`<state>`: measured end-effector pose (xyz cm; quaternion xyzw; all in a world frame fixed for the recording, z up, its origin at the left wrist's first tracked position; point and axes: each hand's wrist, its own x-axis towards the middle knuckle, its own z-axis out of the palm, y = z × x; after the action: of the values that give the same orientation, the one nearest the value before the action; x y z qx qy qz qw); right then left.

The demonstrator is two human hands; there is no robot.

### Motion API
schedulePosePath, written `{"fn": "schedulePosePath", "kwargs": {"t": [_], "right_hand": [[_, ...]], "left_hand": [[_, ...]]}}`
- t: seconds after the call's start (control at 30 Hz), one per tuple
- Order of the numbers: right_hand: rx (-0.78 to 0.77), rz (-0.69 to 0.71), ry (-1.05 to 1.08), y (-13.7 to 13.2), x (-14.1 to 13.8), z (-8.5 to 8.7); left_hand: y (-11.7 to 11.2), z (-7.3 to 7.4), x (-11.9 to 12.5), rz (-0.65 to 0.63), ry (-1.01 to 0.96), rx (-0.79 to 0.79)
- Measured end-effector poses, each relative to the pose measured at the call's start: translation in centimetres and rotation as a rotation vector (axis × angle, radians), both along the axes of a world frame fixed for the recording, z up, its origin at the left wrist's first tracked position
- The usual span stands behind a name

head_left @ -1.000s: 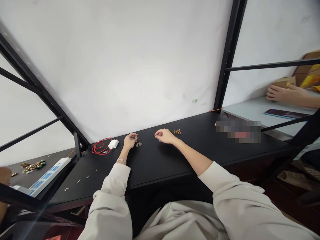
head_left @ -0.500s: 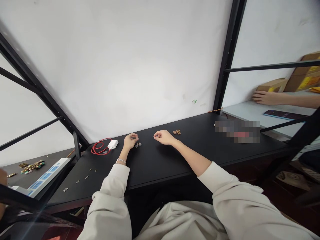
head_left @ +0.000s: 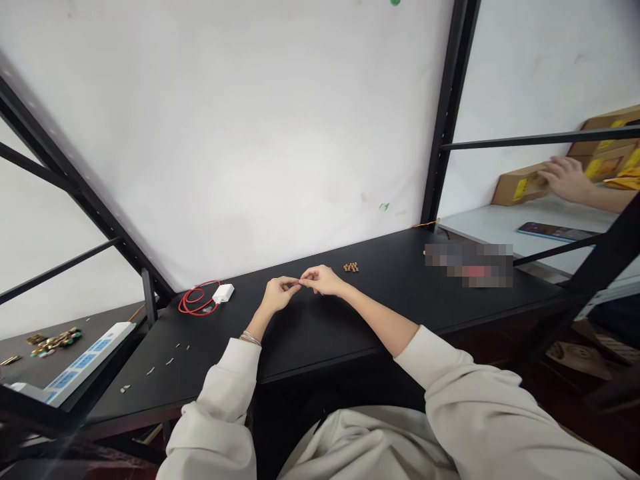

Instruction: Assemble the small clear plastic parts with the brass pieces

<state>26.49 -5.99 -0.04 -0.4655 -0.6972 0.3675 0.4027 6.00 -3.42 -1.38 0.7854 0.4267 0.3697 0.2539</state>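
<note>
My left hand (head_left: 278,294) and my right hand (head_left: 320,280) meet fingertip to fingertip above the middle of the black table (head_left: 350,320). Both are pinched shut on something too small to make out between them. A small cluster of brown beads (head_left: 351,267) lies on the table just right of my right hand. A thin bracelet sits on my left wrist (head_left: 249,337).
A coiled red cable (head_left: 196,300) with a white charger (head_left: 223,293) lies at the left. Small bits are scattered near the table's left front (head_left: 165,357). A white power strip (head_left: 80,365) and brass parts (head_left: 53,340) are on the left bench. Another person's hand (head_left: 567,179) touches a cardboard box (head_left: 520,185); a phone (head_left: 555,231) lies nearby.
My left hand moved right and my right hand came left, so their fingertips now meet. The other person's hand rose onto the cardboard box. The view tilted slightly.
</note>
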Motion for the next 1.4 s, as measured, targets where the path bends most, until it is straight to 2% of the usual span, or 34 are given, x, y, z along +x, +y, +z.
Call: {"fn": "schedulePosePath", "kwargs": {"t": [0.1,0.27,0.43,0.67,0.9,1.1,1.27,1.4], "right_hand": [[0.004,-0.016,-0.006,-0.1,-0.1,-0.1],[-0.002,-0.016,-0.045,-0.2,-0.2,0.0],[-0.043,-0.022,-0.061,-0.2,-0.4,0.0],[-0.084,-0.018,-0.059,-0.3,-0.7,-0.1],[0.017,-0.168,-0.038,-0.1,0.5,0.5],[0.013,-0.277,0.072,0.8,1.4,0.6],[-0.031,-0.250,0.147,0.9,1.2,0.5],[-0.067,-0.168,0.203,0.3,0.8,0.9]], "left_hand": [[0.0,0.1,-0.2,-0.017,0.010,0.018],[-0.5,0.7,0.2,0.028,-0.001,-0.067],[-1.0,1.3,0.4,0.054,-0.041,-0.027],[-0.8,1.0,0.3,0.072,-0.050,-0.010],[-0.7,0.9,0.3,0.069,-0.051,-0.018],[-0.9,1.0,0.4,0.033,-0.116,-0.072],[-1.0,1.0,0.5,0.038,-0.125,-0.117],[-0.9,1.0,0.4,0.021,-0.128,-0.110]]}}
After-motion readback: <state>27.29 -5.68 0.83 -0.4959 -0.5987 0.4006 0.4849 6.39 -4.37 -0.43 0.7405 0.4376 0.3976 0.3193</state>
